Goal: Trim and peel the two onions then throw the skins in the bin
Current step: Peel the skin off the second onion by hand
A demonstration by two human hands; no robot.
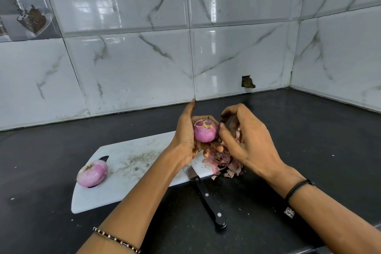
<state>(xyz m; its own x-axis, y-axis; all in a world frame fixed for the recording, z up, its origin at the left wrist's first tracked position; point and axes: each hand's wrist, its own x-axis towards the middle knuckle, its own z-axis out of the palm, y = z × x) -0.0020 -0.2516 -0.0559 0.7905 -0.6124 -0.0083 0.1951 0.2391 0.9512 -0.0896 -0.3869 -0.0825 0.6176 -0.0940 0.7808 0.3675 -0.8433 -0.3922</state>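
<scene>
One onion point(206, 133) in left grip point(185, 136); right grip point(249, 142) unclear; second onion point(92, 173) on board point(97, 198)

Glossy marble-look wall tiles point(127, 64), matt black bench point(309, 130).
Board point(132, 161) white plastic, scuffed; centre onion point(205, 133) and lower-left onion point(91, 173) smooth, sheeny; skins point(231, 166) papery.

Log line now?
left hand holds purple onion; right hand thumb on it; second purple onion on white cutting board; pink skins unbinned

No lettering, label, brand or number can be read anywhere (the knife point(210, 200) handle shows only 3 plain rivets).
</scene>
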